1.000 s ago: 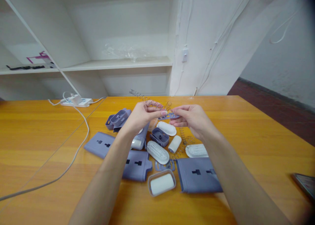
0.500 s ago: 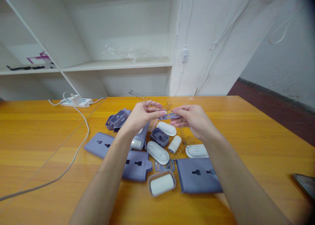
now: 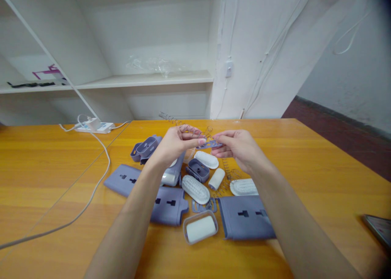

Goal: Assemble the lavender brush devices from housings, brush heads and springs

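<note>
Together, left grip (image 3: 177, 145) and right grip (image 3: 238, 147) pinch small purple plate (image 3: 210, 143) above tabletop (image 3: 320, 169); coil spring (image 3: 171, 118) juts past left fingers; purple covers (image 3: 246, 222) below.

a yellow wooden worktop (image 3: 305, 169) carries three purple pouches (image 3: 246, 222), a white brush (image 3: 195, 188) and a clear box (image 3: 184, 229) with a white block inside. a power strip (image 3: 94, 127) and its cable (image 3: 108, 159) lie far left, a phone (image 3: 378, 228) at the right edge.
</note>
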Tool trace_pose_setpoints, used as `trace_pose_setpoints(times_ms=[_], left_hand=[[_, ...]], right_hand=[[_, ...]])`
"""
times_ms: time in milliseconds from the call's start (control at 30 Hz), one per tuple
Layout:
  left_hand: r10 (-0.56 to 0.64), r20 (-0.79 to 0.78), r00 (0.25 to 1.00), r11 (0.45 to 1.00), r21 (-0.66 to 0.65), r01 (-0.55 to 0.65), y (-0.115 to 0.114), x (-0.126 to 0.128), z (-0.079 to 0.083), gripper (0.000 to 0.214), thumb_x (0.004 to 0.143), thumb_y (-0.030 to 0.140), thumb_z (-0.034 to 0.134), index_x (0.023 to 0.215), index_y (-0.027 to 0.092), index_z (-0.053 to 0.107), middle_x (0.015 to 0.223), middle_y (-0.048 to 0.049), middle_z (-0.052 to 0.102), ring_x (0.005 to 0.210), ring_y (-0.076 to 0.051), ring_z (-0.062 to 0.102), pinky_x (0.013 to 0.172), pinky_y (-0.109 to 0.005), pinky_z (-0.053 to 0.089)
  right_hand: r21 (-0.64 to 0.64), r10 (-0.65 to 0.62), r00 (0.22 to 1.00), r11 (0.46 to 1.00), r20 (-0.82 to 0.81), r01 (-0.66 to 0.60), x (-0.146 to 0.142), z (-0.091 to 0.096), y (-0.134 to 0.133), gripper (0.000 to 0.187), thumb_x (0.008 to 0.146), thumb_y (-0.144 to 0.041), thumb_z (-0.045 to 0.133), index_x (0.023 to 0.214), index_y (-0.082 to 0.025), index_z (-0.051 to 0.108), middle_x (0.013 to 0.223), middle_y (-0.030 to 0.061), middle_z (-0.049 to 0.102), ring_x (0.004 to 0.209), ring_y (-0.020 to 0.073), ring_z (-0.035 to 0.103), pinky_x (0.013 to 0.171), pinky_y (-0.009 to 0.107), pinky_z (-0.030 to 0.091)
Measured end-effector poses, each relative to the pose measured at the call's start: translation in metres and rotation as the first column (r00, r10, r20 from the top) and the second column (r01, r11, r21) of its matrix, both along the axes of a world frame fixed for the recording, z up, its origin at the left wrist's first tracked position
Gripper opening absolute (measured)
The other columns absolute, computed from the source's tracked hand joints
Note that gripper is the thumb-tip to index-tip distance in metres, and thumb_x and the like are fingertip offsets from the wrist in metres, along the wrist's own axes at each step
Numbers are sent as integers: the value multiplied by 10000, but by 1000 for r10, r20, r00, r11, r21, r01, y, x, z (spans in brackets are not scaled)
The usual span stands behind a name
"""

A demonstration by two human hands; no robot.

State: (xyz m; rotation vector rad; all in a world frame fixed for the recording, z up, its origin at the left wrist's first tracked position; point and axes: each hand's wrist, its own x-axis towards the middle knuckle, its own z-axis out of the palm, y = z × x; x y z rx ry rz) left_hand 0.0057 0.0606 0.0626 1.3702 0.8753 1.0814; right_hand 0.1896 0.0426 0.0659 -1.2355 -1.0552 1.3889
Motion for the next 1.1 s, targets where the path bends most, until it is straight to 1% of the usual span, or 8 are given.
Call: trace_pose_setpoints(times_ms=[100,267,533,767,933,1100], left_hand=[[-10,3,1000,1000,8,10,1,-1,-1,378,613,229,851,884,117,614,903,-71,721,867,-181,692,846,-325,503],[-9,-12,1000,1000,11,9,2,-1,-1,369,614,225,849,879,109,620,915,-80,720,859,-177,687,846,-329,502],[-9,2,1000,1000,-4,9,1,1,0,369,604,196,854,873,109,616,889,-66,723,825,-158,685,827,-311,500],[-38,62,997,999,-16,39,1,-1,-1,384,602,191,861,881,115,609,914,-73,735,916,-182,690,881,-327,496],[-31,67,997,999,-16,32,1,0,-1,392,593,196,869,877,112,613,891,-72,737,890,-184,694,874,-334,502],[-32,71,997,999,-5,32,1,0,-1,383,588,202,872,868,117,625,906,-80,740,919,-203,696,900,-351,493]], right_hand=[[3,3,1000,1000,12,-3,-1,1,-1,109,827,-74,587,767,-105,673,577,76,712,487,140,693,419,139,544],[-5,-29,999,1000,40,29,-3,4,-2,124,847,-62,562,766,-104,647,581,71,712,472,142,688,405,150,544],[-7,-46,998,999,35,47,-3,7,-3,133,847,-49,560,754,-100,640,589,74,713,476,146,691,400,149,542],[6,-31,999,1000,25,30,-3,5,-2,121,849,-60,558,779,-85,653,582,80,710,480,140,692,405,133,536],[1,-31,999,1000,12,31,-2,5,-3,136,851,-50,550,771,-83,655,587,74,713,472,135,688,400,135,536],[3,-14,1000,1000,-6,14,-2,5,-3,128,851,-54,559,770,-76,656,581,73,711,470,130,686,403,128,533]])
